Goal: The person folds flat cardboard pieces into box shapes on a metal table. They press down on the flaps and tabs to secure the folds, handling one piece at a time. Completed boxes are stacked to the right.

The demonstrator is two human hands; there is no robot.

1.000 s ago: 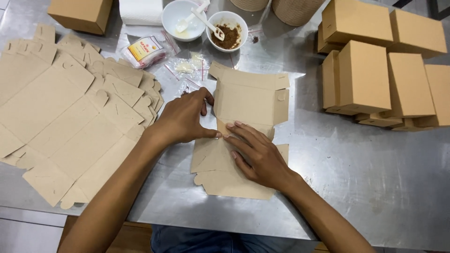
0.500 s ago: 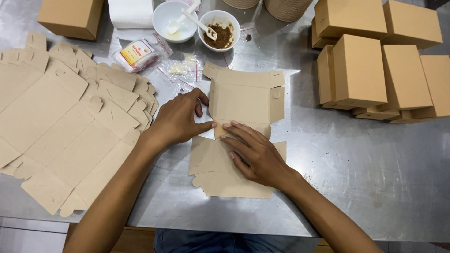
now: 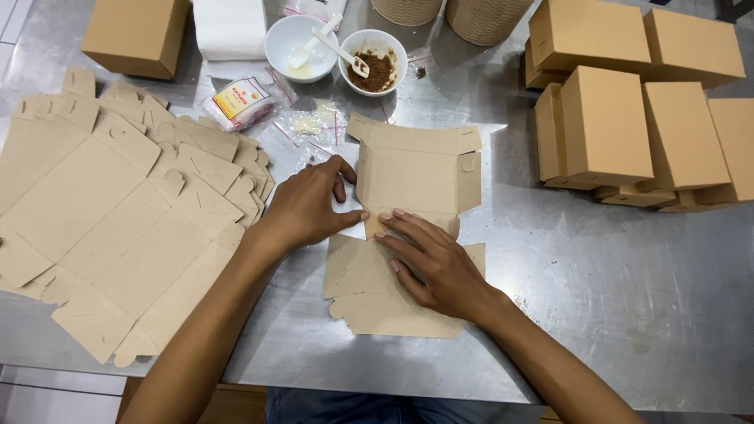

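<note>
The flat cardboard box blank (image 3: 408, 235) lies at frame centre on the steel bench (image 3: 628, 298), its upper panels partly folded up. The left hand (image 3: 310, 208) grips the blank's left edge, fingers curled on it. The right hand (image 3: 436, 263) presses flat on the lower panel, fingers spread. A stack of unfolded blanks (image 3: 102, 212) lies at left; assembled boxes (image 3: 628, 118) stand at upper right.
</note>
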